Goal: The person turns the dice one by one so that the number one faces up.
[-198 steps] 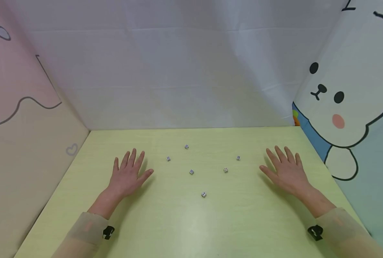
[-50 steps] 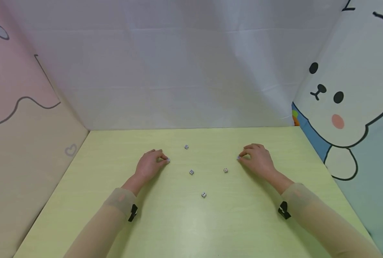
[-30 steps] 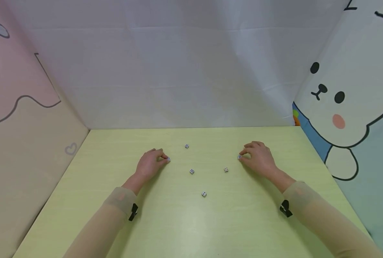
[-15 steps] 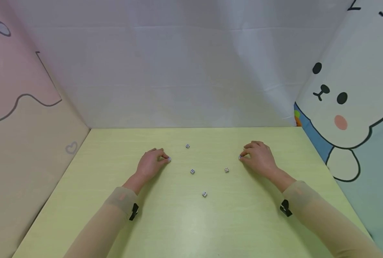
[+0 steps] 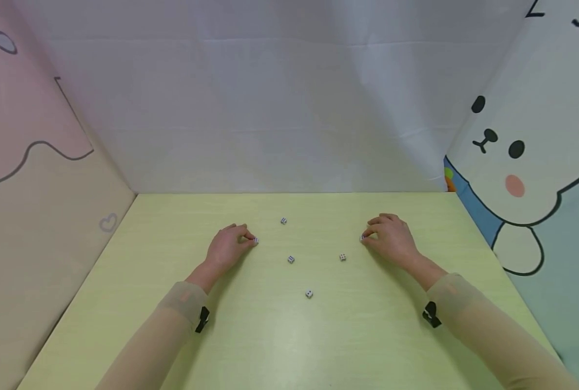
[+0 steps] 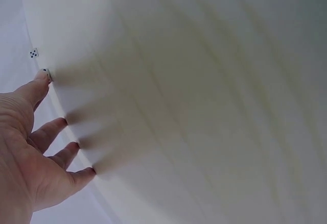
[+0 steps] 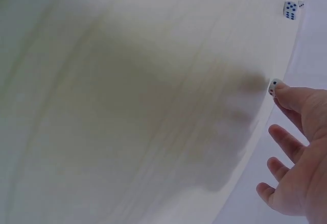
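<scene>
My left hand point(image 5: 225, 249) pinches a small white die point(image 5: 256, 240) between thumb and forefinger, left of the table's middle. In the left wrist view that die point(image 6: 46, 74) shows at the thumb tip, and the other fingertips reach down close to the tabletop. On the other side, my right hand point(image 5: 391, 241) pinches a second die point(image 5: 362, 238) the same way; the right wrist view shows this die point(image 7: 274, 87) partly covered by the thumb. Between the hands lie more dice: one at the back point(image 5: 283, 220), two in the middle row, a left die point(image 5: 291, 260) and a right die point(image 5: 343, 257), and a front die point(image 5: 309, 294).
The pale wooden table point(image 5: 250, 346) ends at a white cloth backdrop point(image 5: 279, 119). A pink and cream panel point(image 5: 40, 233) stands on the left, a panel with a cartoon animal point(image 5: 538, 179) on the right. Each sleeve bears a black clip, such as the left clip point(image 5: 202, 319).
Both hands, earlier spread flat at the sides, have moved inward and now pinch the two outer dice. Over the last second they have hardly moved; the other dice lie where they were.
</scene>
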Motion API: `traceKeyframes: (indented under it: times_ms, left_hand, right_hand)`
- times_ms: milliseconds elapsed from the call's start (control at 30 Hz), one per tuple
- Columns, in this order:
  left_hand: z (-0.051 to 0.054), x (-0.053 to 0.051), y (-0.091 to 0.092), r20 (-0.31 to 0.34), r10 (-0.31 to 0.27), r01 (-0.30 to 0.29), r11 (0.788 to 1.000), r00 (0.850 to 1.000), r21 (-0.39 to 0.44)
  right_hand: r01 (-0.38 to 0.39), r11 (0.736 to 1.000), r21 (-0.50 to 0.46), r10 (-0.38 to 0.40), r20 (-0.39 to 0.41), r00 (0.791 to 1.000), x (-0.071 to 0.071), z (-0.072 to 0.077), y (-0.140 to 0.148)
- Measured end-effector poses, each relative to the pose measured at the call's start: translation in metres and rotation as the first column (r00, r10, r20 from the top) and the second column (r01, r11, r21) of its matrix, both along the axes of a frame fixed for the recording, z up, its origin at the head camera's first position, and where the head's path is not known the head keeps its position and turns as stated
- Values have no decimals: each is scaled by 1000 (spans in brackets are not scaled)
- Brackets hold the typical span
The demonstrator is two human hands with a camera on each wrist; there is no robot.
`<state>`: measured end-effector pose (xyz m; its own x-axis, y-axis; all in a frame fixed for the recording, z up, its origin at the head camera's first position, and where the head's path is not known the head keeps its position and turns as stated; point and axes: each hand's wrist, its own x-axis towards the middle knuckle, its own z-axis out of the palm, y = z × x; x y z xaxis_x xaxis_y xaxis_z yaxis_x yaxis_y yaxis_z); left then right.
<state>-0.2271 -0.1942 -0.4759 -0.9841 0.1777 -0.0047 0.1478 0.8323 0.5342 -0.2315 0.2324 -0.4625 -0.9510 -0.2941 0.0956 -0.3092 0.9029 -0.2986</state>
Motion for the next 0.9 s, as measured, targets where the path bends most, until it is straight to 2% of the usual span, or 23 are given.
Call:
traceKeyframes:
  times_ms: [133,333,467,600,733,900]
  left_hand:
    - [-1,-1,0,7,1,-1,1000,1000,1]
    - [-1,-1,-1,-2,-2,2,1000,1000,-1]
    - [0,0,0,-6,-5,5,1000,1000,0]
    - [2,1,0,-4,-4,4,1000,1000,3]
    - [3,1,1,-2,-3,3,1000,1000,3]
    - [2,0,1,4,-3,3,1000,1000,-7]
  right_hand:
    - [38,995,-89,-36,29,999,2,1,2]
    - [76,968,-241,-55,92,994,4,1,8]
    - [96,935,-341,-51,140,989,5,0,12]
    - [135,891,-434,-50,202,978,6,-2,15]
    - [171,862,-478,-62,236,970,8,-6,17]
    - [158,859,-486,-67,200,978,10,-11,16]
